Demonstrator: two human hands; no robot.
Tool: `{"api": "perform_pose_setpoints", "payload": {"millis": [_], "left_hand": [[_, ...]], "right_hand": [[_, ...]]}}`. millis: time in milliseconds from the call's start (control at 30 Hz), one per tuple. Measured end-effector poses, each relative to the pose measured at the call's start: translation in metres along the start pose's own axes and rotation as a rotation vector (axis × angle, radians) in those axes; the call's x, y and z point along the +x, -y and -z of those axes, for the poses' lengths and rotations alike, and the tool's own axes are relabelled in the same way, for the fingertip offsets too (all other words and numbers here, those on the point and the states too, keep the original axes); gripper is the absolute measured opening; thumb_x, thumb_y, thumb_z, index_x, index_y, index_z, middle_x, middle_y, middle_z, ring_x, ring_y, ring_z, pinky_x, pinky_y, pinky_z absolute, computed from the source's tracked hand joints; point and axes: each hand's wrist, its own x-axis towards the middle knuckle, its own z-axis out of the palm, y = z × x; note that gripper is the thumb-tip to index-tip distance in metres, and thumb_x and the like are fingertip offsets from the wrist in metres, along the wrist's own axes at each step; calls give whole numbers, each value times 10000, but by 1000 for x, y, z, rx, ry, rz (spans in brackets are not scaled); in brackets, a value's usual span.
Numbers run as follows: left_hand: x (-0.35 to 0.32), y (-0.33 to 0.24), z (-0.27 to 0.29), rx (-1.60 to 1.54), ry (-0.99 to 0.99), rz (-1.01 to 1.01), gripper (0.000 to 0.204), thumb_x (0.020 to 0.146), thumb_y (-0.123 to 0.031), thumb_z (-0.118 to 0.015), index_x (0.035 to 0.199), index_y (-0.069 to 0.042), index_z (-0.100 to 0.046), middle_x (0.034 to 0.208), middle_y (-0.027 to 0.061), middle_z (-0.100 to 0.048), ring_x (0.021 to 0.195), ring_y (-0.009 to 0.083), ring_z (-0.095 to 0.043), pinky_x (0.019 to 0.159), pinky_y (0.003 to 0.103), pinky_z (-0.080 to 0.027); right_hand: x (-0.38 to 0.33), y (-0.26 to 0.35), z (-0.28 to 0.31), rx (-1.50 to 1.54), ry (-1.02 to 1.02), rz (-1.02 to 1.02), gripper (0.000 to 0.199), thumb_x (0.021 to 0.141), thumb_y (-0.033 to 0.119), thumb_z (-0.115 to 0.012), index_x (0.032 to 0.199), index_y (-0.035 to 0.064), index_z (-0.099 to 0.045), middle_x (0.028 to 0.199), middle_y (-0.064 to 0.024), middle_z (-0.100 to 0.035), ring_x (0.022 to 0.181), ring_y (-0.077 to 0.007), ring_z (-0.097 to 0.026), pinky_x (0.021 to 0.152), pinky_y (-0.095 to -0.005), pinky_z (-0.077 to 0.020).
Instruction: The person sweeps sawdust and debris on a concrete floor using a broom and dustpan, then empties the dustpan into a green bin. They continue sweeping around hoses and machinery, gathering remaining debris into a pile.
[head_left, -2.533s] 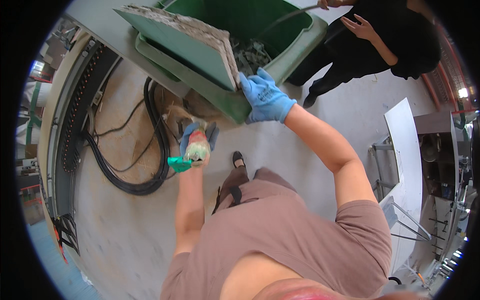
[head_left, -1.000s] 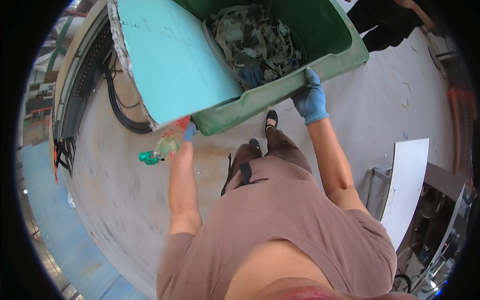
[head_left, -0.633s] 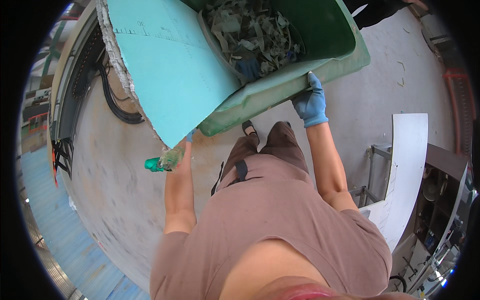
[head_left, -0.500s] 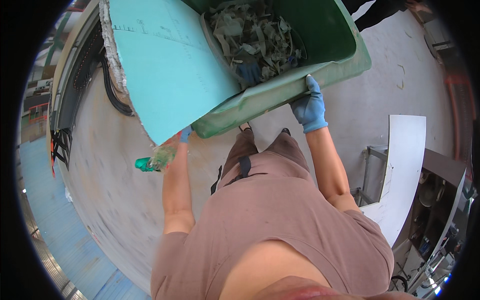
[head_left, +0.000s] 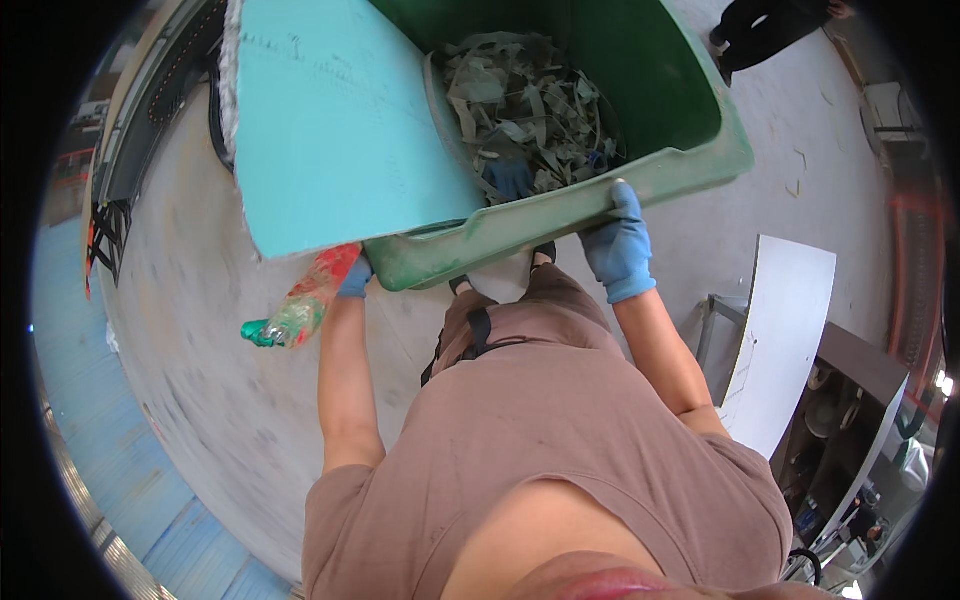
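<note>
A large green bin is in front of me, with torn translucent strips and scraps inside and a blue glove lying among them. My right hand, in a blue glove, grips the bin's near rim, thumb on top. At the near left corner is my left hand, also gloved in blue; its fingers are hidden behind the rim and a turquoise sheet. That turquoise sheet, with a ragged white left edge, leans out over the bin's left side. A crumpled clear plastic piece, red and green, sticks out beside my left wrist.
A person in dark trousers stands beyond the bin at the far right. On the right are a white panel on a metal frame and a dark open cabinet. Black machinery stands far left, near blue flooring.
The bin has shifted slightly right and nearer in view, both hands staying at its rim. The turquoise sheet's lower corner has risen, and more of the plastic piece shows. My feet have changed position.
</note>
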Motion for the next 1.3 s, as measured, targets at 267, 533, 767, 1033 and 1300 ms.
{"api": "perform_pose_setpoints", "payload": {"millis": [267,533,767,1033,1300], "left_hand": [[-45,-22,-23,190,-152,157,410,925,-195,-717,1280,-55,-567,1160,167,-679,1079,291,-700,916,400,-607],[-37,-79,107,-156,72,452,433,877,-174,-750,1210,-47,-505,1052,179,-666,1002,342,-707,842,471,-626],[46,-101,164,-90,-23,514,411,899,-217,-718,1200,-29,-512,952,181,-667,818,336,-685,704,478,-604],[185,-141,207,160,-34,439,381,921,-313,-737,1101,-13,-588,879,137,-677,714,241,-661,659,391,-563],[279,-253,225,491,-67,304,503,939,-412,-733,1244,-35,-599,1082,135,-706,872,235,-714,755,378,-562]], "right_hand": [[3,-9,11,-178,-62,127,598,957,542,-666,1376,123,-591,1382,-99,-621,1289,-282,-554,1172,-476,-388],[-82,-166,-3,-877,-189,-473,627,996,484,-648,1394,17,-517,1251,-163,-672,1086,-315,-695,976,-447,-552],[-39,-369,-173,-562,347,-552,650,1021,512,-588,1396,-14,-514,1299,-199,-646,1141,-295,-689,977,-414,-553],[102,-454,-266,-470,225,-921,429,978,239,-629,1271,-69,-566,1142,-233,-694,970,-335,-737,821,-422,-640],[202,-488,-350,-550,150,-729,295,913,58,-575,1172,-84,-566,1023,-230,-687,834,-308,-728,780,-412,-641]]}}
